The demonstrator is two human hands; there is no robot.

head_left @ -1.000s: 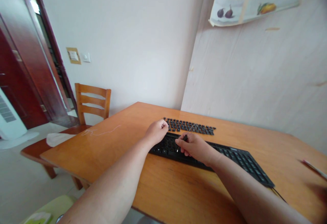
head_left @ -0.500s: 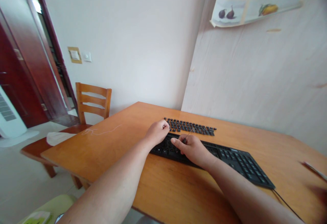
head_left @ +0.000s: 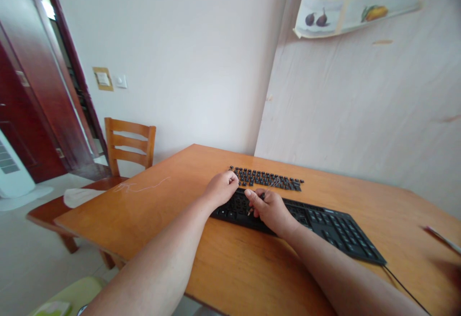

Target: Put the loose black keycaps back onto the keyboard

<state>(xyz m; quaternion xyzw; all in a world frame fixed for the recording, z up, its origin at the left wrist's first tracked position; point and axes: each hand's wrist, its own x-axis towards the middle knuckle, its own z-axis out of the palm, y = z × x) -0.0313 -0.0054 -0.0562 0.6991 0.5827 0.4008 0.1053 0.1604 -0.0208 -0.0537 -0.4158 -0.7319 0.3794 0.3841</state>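
Observation:
A black keyboard (head_left: pixel 326 232) lies on the wooden table, many of its left-side sockets bare of keycaps. Behind it, loose black keycaps (head_left: pixel 264 177) are laid out in rows. My left hand (head_left: pixel 221 188) is closed at the keyboard's far left edge; whatever its curled fingers hold is hidden. Over the bare section, my right hand (head_left: pixel 275 212) grips a small dark tool with thin wires, seemingly a keycap puller (head_left: pixel 262 196), thumb raised along it. Its wires stick out behind the hand, and a fingertip or tool end points down at the sockets.
The wooden table (head_left: pixel 173 210) reaches the wall at the back. A wooden chair (head_left: pixel 131 145) stands at the left. A pen-like stick (head_left: pixel 442 239) lies at the right, and the keyboard's cable (head_left: pixel 403 287) runs off toward the front right.
My right hand has lifted and turned slightly, so the wires behind it show more plainly. The left hand stays in place. The view has shifted a little.

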